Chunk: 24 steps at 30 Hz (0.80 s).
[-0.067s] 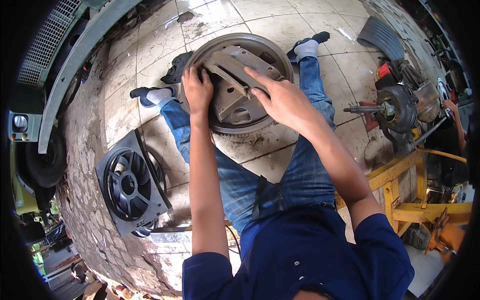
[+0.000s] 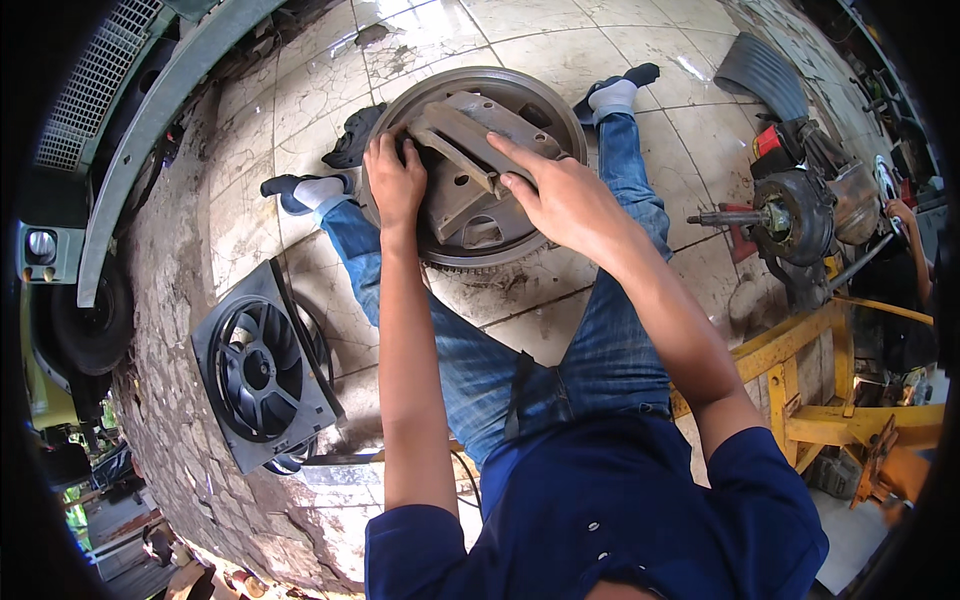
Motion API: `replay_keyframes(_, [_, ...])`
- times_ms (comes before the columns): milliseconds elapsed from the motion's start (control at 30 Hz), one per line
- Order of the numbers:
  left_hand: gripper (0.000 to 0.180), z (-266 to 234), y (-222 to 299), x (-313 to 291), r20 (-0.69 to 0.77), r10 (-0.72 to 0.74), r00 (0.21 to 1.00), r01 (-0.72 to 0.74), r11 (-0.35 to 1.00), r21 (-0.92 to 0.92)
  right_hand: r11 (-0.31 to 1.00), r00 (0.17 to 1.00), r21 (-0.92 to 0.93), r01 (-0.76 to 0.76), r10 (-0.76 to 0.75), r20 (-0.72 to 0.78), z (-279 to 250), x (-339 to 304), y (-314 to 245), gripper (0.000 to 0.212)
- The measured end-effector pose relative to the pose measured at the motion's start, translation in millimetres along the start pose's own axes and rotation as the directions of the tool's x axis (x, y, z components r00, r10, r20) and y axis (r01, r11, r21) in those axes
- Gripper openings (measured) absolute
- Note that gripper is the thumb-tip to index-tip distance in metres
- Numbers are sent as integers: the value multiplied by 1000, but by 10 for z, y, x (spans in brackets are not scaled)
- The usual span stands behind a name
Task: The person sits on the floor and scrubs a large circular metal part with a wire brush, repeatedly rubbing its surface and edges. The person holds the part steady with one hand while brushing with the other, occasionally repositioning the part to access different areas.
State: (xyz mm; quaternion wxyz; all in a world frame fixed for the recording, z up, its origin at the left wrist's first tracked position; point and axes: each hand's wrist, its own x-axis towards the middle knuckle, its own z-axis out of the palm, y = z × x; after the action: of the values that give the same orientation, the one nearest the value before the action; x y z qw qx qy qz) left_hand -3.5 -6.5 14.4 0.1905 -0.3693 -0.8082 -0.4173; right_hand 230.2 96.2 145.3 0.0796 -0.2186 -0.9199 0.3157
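Note:
A large round metal flywheel (image 2: 400,104), toothed along its lower edge, rests on the floor between my outstretched legs. On it lies a flat brownish-grey metal plate (image 2: 456,205) with holes. A channel-shaped metal bar (image 2: 447,128) slants across the plate. My left hand (image 2: 395,183) is closed around the bar's left end, by the flywheel's left rim; its fingertips are partly hidden. My right hand (image 2: 565,197) grips the right end, forefinger along the top and thumb at the near edge. The other fingers of that hand are out of sight.
A black radiator fan (image 2: 262,365) in a square shroud leans at the left. To the right stand a greasy machine part with a shaft (image 2: 735,218) and a yellow metal frame (image 2: 820,425). A dark cloth (image 2: 352,138) lies beside the flywheel. Another person's arm (image 2: 912,235) shows far right.

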Motion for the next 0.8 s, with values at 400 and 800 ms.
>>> replay_keyframes(400, [26,47,-27,60,-46,61,997,-62,998,-18,988,997,143,-56,49,53,-166,-112,-35,47])
replay_keyframes(800, [27,37,-42,56,-21,41,999,-41,999,-5,1000,998,10,-30,29,48,-114,-149,-32,51])
